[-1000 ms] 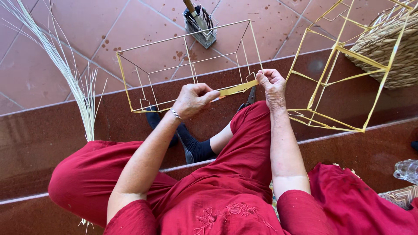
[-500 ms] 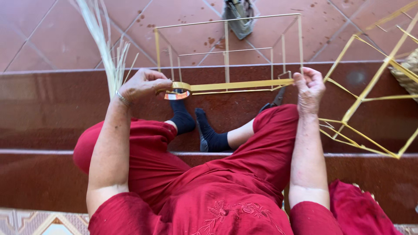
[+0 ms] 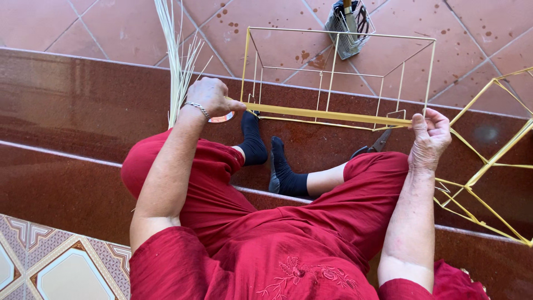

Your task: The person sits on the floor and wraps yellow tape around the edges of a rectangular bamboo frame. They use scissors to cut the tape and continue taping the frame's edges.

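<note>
I sit on dark red steps in red clothes and black socks. A box-shaped yellow wire frame (image 3: 340, 72) stands in front of my knees. A flat yellow strip (image 3: 327, 114) is stretched along its near bottom bar. My left hand (image 3: 214, 97) pinches the strip's left end beside a small tape roll (image 3: 222, 118). At the frame's right corner, my right hand (image 3: 430, 136) grips the strip's other end.
A bundle of pale reeds (image 3: 176, 55) stands left of the frame. A wire basket (image 3: 348, 22) holding tools sits on the tiles behind it. A second yellow wire frame (image 3: 488, 166) lies at the right. Dark scissors (image 3: 373, 148) rest by my right knee.
My hands have drawn further apart, and the yellow strip now spans the frame's whole near bar. The view has shifted slightly rightward.
</note>
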